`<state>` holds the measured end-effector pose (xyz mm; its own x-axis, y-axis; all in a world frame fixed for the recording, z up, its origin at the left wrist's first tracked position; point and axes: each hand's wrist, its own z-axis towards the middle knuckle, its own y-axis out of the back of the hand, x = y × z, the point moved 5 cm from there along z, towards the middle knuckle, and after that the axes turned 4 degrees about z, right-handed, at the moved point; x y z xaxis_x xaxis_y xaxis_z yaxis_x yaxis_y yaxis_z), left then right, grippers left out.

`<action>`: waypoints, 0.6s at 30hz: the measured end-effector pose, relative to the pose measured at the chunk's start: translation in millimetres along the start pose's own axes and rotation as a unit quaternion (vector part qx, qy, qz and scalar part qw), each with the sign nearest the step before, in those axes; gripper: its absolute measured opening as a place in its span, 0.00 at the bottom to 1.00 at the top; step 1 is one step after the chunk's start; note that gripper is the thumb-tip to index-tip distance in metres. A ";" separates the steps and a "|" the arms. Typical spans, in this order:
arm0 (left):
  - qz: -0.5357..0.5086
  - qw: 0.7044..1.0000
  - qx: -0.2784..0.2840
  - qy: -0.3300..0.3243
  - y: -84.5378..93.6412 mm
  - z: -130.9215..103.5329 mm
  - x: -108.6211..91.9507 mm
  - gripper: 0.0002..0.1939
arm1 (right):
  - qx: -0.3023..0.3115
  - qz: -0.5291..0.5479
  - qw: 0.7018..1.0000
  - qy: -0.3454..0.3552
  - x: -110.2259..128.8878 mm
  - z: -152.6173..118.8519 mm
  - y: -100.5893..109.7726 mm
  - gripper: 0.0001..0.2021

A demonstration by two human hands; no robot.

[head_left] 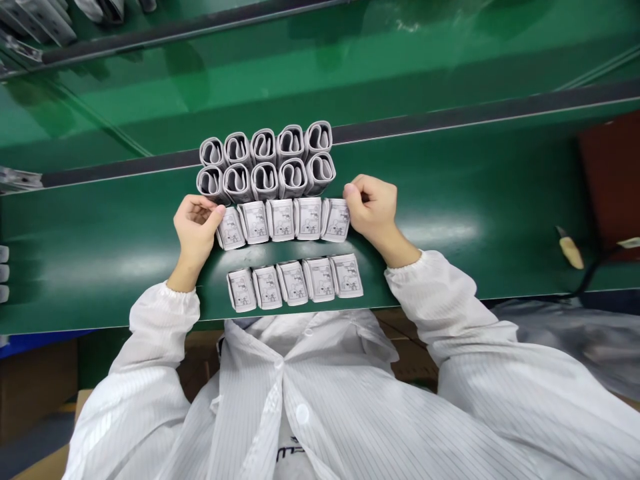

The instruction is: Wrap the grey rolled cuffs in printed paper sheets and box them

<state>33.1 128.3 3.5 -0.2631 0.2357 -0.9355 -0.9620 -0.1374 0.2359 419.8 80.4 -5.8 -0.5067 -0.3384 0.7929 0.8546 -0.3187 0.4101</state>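
A row of folded printed leaflets [281, 220] lies on the green bench between my two hands. My left hand [194, 225] grips its left end, thumb against the last leaflet and fingers curled behind. At the other end, my right hand [373, 207] is closed, with its thumb and bent fingers pressing the rightmost leaflet. Just behind stand two stacked layers of similar folded leaflets [265, 180], their coiled ends facing up. Nearer my body is another row of leaflets [293, 283], apart from both hands.
The green bench [450, 220] has its front edge close to my body. A knife-like tool with a wooden handle [571, 250] lies at the right, near a dark red-brown block [613, 180]. A dark rail [450, 120] runs behind; metal parts [43, 20] sit upper left.
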 end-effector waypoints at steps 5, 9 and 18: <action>-0.005 1.000 0.000 -0.001 -0.5 0.4 -1.1 0.32 | -0.008 0.011 1.000 0.021 0.9 -0.3 0.7 0.26; -0.004 1.000 -0.001 -0.002 -0.7 0.6 -0.5 0.32 | -0.002 0.007 1.000 0.012 0.9 -0.1 0.7 0.25; 0.000 1.000 0.002 0.004 -1.1 1.1 -3.7 0.33 | 0.001 0.007 1.000 0.013 -1.6 -0.6 1.2 0.28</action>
<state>35.0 128.6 7.0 -0.2618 0.2285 -0.9377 -0.9624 -0.1343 0.2360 421.5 80.0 -6.8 -0.4980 -0.3647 0.7867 0.8614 -0.3125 0.4004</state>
